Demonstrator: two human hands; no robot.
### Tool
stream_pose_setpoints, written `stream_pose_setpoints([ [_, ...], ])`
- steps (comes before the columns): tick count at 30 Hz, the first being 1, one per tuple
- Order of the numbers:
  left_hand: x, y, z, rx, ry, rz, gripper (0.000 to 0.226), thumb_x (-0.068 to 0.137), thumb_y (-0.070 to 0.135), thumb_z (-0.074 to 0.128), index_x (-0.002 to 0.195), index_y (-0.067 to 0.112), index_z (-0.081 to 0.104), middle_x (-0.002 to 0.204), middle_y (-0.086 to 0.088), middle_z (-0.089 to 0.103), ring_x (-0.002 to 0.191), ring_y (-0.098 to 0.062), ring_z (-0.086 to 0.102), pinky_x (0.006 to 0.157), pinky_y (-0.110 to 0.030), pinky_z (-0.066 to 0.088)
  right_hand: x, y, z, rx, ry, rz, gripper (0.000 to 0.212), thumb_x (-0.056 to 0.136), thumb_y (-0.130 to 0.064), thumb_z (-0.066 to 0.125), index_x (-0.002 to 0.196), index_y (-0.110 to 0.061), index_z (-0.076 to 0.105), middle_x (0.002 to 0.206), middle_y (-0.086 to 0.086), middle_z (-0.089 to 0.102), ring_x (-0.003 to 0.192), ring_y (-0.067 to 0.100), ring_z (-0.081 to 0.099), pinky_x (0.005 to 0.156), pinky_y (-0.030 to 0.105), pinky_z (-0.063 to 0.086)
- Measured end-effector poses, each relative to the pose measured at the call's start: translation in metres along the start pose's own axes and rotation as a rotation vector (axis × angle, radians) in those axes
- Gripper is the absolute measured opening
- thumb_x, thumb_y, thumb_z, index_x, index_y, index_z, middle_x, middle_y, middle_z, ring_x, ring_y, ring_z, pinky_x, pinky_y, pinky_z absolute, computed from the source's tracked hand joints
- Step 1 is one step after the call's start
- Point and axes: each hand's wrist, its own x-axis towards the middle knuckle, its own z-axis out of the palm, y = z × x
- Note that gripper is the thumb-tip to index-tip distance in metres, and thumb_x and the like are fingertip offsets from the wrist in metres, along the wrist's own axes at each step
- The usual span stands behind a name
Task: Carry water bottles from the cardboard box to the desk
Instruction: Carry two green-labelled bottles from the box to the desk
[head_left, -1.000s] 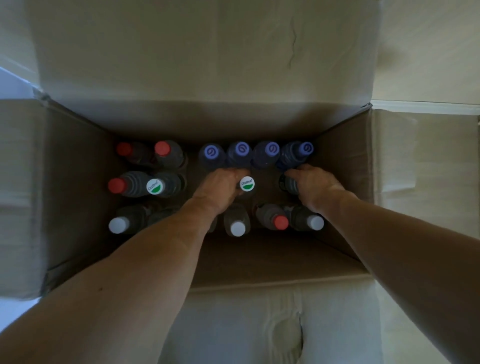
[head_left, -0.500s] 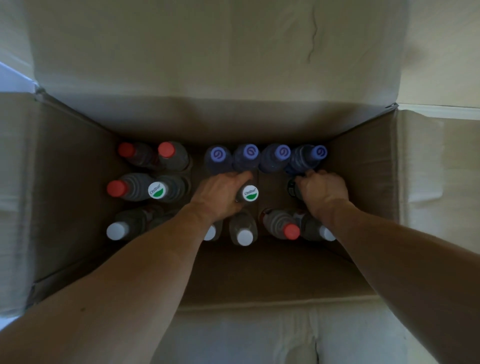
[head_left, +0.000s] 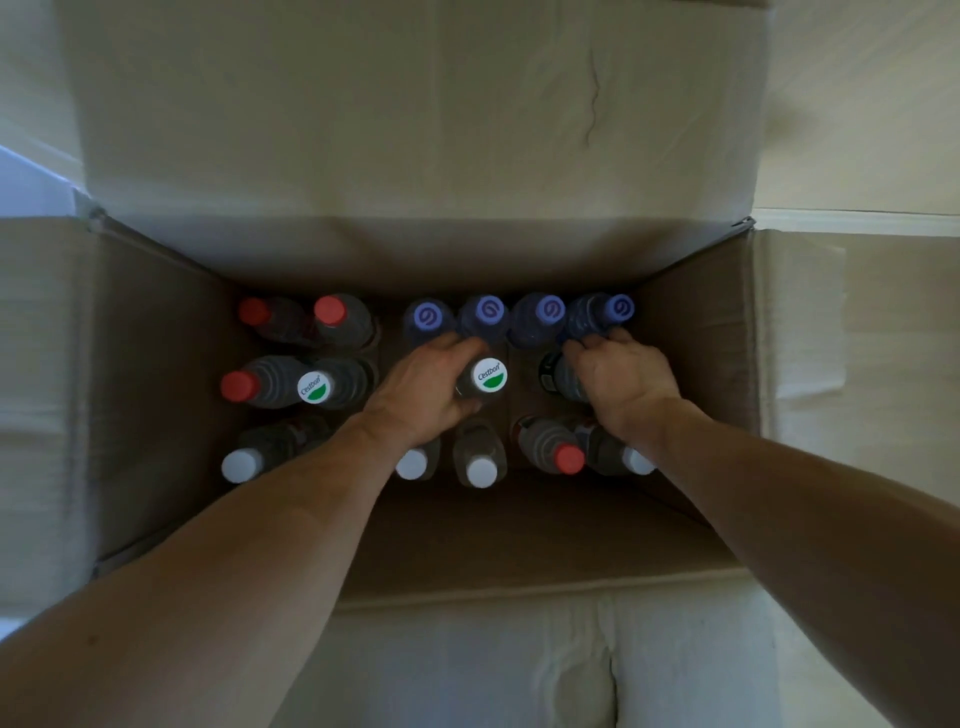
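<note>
Change: since half a second ago the right hand (head_left: 621, 382) has spread flatter over its bottle, fingertips now against the far-right purple-capped bottle (head_left: 597, 317); the left hand (head_left: 423, 395) has hardly shifted.
Head view, left hand: fingers curl round the neck of the green-and-white-capped bottle (head_left: 485, 379) in the middle row.
Head view, right hand: fingers wrap over the dark-labelled bottle (head_left: 556, 376) beneath it, whose cap is hidden.
Head view, box: the open cardboard box (head_left: 156, 364) holds upright water bottles in three rows, with red, white and purple caps.
</note>
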Motion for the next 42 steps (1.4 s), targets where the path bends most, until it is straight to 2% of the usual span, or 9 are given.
stream_pose_setpoints([
  [6,-0.026,0.023,-0.050,-0.191,0.021,0.003,0.041,0.076,0.027,0.083,0.104,0.023,0.053,0.096,0.005,0.067,0.090,-0.015,0.065,0.078,-0.045,0.054,-0.031,0.022,-0.051,0.218,0.077,-0.158,0.065,0.079,-0.013,0.075,0.135,-0.029,0.044,0.121,0.001,0.058,0.114,0.028,0.053,0.085,0.039,0.052],
  [9,-0.035,0.034,-0.081,-0.294,0.000,0.022,0.044,0.074,0.027,0.085,0.105,0.025,0.053,0.099,0.008,0.068,0.095,-0.011,0.066,0.083,-0.044,0.054,-0.049,0.036,-0.076,0.386,0.101,-0.231,0.065,0.072,-0.019,0.080,0.127,-0.030,0.048,0.108,-0.006,0.060,0.100,0.020,0.058,0.079,0.032,0.048],
  [14,-0.048,0.058,-0.126,-0.479,0.038,0.002,0.052,0.073,0.024,0.086,0.115,0.037,0.059,0.110,0.024,0.067,0.105,0.010,0.061,0.085,-0.013,0.045,-0.075,0.043,-0.115,0.652,0.117,-0.309,0.071,0.063,-0.017,0.088,0.122,-0.036,0.053,0.111,-0.019,0.062,0.101,-0.001,0.059,0.082,0.010,0.041],
  [17,-0.053,0.074,-0.154,-0.630,0.054,-0.035,0.047,0.073,0.028,0.086,0.111,0.044,0.064,0.107,0.019,0.071,0.100,0.005,0.066,0.081,-0.010,0.048,-0.092,0.046,-0.144,0.833,0.104,-0.325,0.076,0.063,-0.018,0.090,0.123,-0.045,0.051,0.116,-0.019,0.065,0.110,-0.002,0.060,0.096,0.026,0.048],
  [23,-0.068,0.100,-0.197,-0.823,0.058,-0.048,0.028,0.086,0.037,0.072,0.114,0.034,0.068,0.112,0.005,0.075,0.104,-0.014,0.071,0.092,-0.041,0.053,-0.115,0.037,-0.191,1.191,0.166,-0.329,0.081,0.066,-0.008,0.090,0.133,-0.037,0.054,0.108,-0.001,0.071,0.100,0.020,0.069,0.089,0.039,0.057],
  [28,-0.085,0.118,-0.213,-0.998,0.093,-0.124,0.023,0.095,0.041,0.062,0.116,0.033,0.065,0.112,0.001,0.074,0.103,-0.017,0.071,0.081,-0.037,0.049,-0.133,0.029,-0.209,1.684,0.094,-0.246,0.053,0.072,-0.022,0.079,0.121,-0.015,0.061,0.096,-0.002,0.076,0.092,0.016,0.073,0.073,0.030,0.060],
  [32,-0.097,0.136,-0.223,-1.014,0.076,-0.173,0.029,0.101,0.042,0.052,0.124,0.027,0.059,0.109,0.004,0.075,0.098,-0.012,0.072,0.077,-0.032,0.049,-0.144,0.018,-0.220,1.671,0.105,-0.112,0.020,0.092,-0.035,0.065,0.100,-0.017,0.069,0.093,0.005,0.075,0.090,0.021,0.072,0.076,0.039,0.060],
  [37,-0.113,0.154,-0.228,-1.138,0.058,-0.320,0.055,0.102,0.054,0.044,0.128,0.006,0.053,0.116,-0.019,0.070,0.106,-0.033,0.070,0.093,-0.050,0.054,-0.162,0.001,-0.229,1.849,-0.018,0.043,0.038,0.101,-0.053,0.045,0.103,-0.017,0.059,0.112,0.015,0.067,0.103,0.034,0.068,0.091,0.053,0.054],
  [42,-0.132,0.172,-0.237,-1.257,-0.060,-0.358,0.053,0.098,0.053,0.054,0.111,0.001,0.055,0.109,-0.021,0.068,0.093,-0.038,0.066,0.080,-0.039,0.053,-0.178,-0.003,-0.239,1.975,-0.047,0.116,0.046,0.102,-0.056,0.038,0.108,-0.014,0.057,0.101,0.012,0.066,0.083,0.025,0.068,0.078,0.040,0.057],
])
